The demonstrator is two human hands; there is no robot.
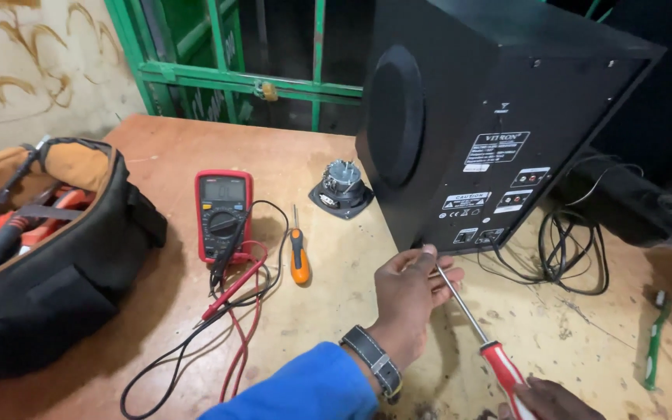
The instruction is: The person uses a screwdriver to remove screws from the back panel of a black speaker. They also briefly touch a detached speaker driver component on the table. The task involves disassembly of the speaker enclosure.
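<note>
While the left hand [410, 299] is pinching the shaft, the right hand [550, 398] is gripping the red-handled screwdriver [476, 330], tip reaching the tall black wooden speaker cabinet's [499, 117] still-closed back panel.

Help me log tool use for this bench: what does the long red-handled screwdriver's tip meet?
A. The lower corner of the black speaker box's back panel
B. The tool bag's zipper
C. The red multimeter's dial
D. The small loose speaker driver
A. The red-handled screwdriver, gripped by the right hand and steadied by the left hand, runs up to the bottom corner of the black speaker box, far from the multimeter.
</note>
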